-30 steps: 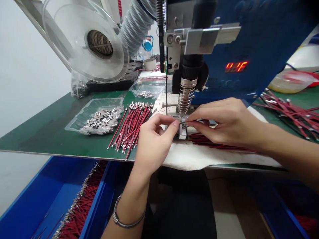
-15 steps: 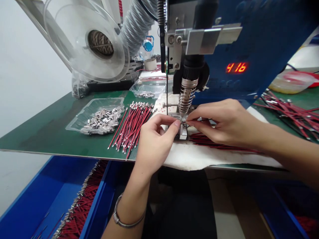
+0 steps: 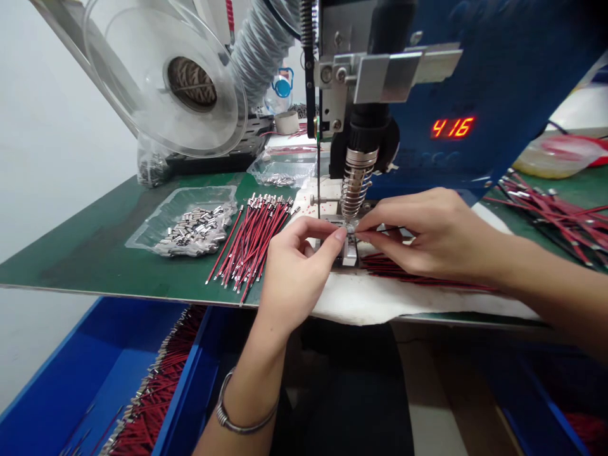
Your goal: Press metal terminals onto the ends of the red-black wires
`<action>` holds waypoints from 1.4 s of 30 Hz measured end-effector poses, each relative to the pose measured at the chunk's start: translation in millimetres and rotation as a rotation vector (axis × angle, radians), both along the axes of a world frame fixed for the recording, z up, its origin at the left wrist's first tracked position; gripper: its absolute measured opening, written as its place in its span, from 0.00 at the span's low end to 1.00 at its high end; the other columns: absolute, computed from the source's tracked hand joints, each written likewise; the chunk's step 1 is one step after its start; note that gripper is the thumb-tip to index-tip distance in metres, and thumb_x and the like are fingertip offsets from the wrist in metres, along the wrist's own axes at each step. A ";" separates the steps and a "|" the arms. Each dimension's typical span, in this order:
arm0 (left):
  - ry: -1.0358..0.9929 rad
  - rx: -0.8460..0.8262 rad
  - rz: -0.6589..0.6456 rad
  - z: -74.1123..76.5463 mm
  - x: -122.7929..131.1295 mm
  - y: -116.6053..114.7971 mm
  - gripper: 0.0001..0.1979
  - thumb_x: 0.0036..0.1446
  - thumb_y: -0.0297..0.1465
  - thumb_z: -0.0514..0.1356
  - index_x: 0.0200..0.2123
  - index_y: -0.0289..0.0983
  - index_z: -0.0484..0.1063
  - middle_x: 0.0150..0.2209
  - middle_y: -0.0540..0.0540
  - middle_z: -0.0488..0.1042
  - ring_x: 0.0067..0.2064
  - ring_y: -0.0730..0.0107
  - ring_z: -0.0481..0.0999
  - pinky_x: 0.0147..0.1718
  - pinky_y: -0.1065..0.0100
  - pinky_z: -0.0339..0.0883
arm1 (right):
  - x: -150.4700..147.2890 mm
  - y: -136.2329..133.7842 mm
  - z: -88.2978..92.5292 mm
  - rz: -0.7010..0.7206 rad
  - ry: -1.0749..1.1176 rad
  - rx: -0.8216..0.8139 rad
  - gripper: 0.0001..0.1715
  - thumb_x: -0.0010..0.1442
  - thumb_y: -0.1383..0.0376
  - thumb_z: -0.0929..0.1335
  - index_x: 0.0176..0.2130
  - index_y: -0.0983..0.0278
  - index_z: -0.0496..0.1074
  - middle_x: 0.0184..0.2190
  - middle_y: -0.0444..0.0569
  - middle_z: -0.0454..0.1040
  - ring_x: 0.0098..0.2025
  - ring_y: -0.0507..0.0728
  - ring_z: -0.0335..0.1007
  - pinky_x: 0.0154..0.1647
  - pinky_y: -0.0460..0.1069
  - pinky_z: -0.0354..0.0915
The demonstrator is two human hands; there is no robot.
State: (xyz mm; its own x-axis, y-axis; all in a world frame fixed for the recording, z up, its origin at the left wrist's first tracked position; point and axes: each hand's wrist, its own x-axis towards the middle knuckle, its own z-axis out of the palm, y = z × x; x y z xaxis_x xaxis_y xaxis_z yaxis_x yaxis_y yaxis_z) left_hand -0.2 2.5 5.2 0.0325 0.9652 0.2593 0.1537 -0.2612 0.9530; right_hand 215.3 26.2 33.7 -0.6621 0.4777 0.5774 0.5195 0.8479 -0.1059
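Observation:
Under the spring-wrapped tip [image 3: 357, 183] of a blue machine, both my hands meet at a small metal fixture [image 3: 350, 254]. My left hand [image 3: 299, 266] is closed, thumb and index finger pinched at the fixture's left side; whatever lies between them is too small to make out. From the right, my right hand [image 3: 427, 234] pinches a thin dark wire [image 3: 395, 228] whose end is hidden at the fingertips. Beneath that hand lie several red and black wires [image 3: 380, 265] on a white cloth [image 3: 370, 297].
Left of the fixture are a pile of red-black wires with metal ends [image 3: 256, 237] and a clear tray [image 3: 142, 235] of small metal parts. A fume extractor hood [image 3: 128, 69] hangs above. More wires [image 3: 555, 215] lie at right; a blue bin [image 3: 95, 354] sits below the table edge.
My left thumb has shifted slightly to the right, closer to the right fingertips. My right hand stays almost in place, and the display still reads 416.

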 end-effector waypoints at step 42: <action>-0.010 -0.002 -0.003 -1.3 0.6 1.7 0.08 0.61 0.36 0.71 0.34 0.38 0.79 0.32 0.48 0.81 0.29 0.72 0.71 0.25 0.69 0.58 | -1.1 -1.5 0.2 -0.015 0.006 -0.017 0.10 0.73 0.65 0.67 0.40 0.61 0.79 0.32 0.48 0.84 0.29 0.55 0.76 0.30 0.51 0.65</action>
